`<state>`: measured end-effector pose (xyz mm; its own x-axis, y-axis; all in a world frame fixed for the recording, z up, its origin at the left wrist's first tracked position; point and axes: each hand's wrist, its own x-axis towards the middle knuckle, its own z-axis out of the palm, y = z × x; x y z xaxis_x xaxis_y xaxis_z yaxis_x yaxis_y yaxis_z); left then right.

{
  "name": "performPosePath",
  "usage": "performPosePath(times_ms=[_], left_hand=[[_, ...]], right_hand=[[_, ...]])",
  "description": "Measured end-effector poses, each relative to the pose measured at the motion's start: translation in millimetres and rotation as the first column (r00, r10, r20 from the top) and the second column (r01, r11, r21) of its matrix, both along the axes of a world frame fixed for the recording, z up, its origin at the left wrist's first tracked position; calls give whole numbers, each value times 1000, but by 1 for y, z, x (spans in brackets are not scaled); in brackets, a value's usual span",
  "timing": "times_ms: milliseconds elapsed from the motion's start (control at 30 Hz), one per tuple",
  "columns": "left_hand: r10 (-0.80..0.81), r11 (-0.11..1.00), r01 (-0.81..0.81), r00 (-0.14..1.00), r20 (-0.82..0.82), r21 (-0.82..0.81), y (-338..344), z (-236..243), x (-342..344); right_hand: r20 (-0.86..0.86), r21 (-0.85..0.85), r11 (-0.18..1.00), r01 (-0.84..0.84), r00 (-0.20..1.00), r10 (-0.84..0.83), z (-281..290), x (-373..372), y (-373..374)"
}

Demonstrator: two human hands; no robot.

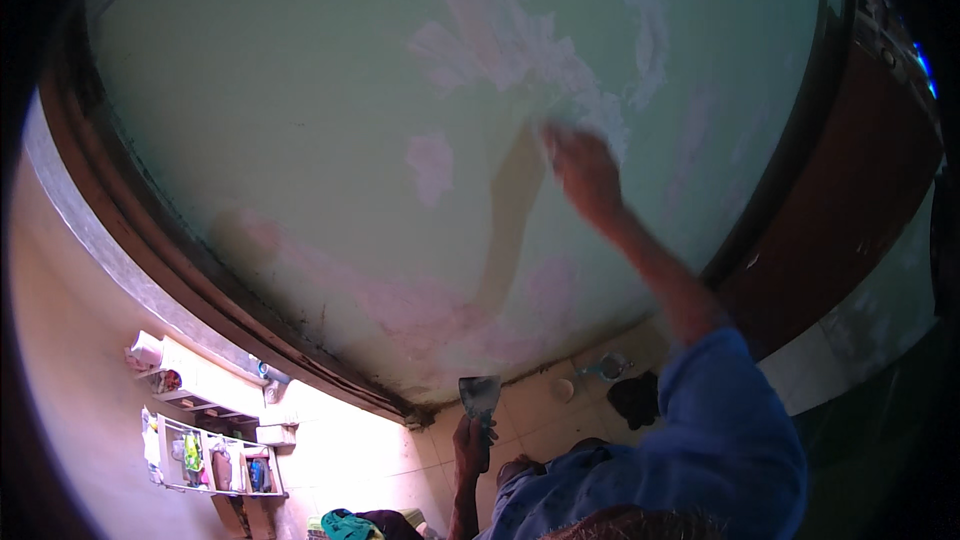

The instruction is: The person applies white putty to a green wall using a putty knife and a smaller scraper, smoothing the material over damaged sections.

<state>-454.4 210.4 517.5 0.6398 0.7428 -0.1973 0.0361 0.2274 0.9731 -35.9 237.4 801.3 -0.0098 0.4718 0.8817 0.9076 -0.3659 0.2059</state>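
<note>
My left hand is low, in front of the wall's foot, closed round the handle of a wide putty knife. Its broad grey blade points up. My right arm, in a blue sleeve, reaches up to the green wall. There my right hand is closed, its fingers blurred, by the edge of a whitish-pink filler patch. What it grips is too smeared to make out. Its shadow falls on the wall to the left. Other pinkish patches mark the wall lower down.
A dark wooden frame borders the wall at left, and a brown door panel stands at right. On the tiled floor lie a metal cup, a small round lid and a black bag. A rack holds goods at lower left.
</note>
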Motion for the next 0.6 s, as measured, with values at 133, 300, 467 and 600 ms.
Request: performPosePath(times_ms=[133,300,467,600], left_hand=[[-28,999,29,998,-49,24,6,-6,-6],[-22,998,23,1000,-9,65,17,-9,-19],[15,998,-15,1000,-11,64,19,-7,-9],[29,994,-29,1000,6,102,22,-2,-8]], right_hand=[[-230,-144,978,-150,966,115,-7,-19,-24],[106,264,948,-176,983,153,221,-10,12],[131,116,992,54,989,-69,291,-31,29],[292,92,994,-53,956,24,170,-6,32]])
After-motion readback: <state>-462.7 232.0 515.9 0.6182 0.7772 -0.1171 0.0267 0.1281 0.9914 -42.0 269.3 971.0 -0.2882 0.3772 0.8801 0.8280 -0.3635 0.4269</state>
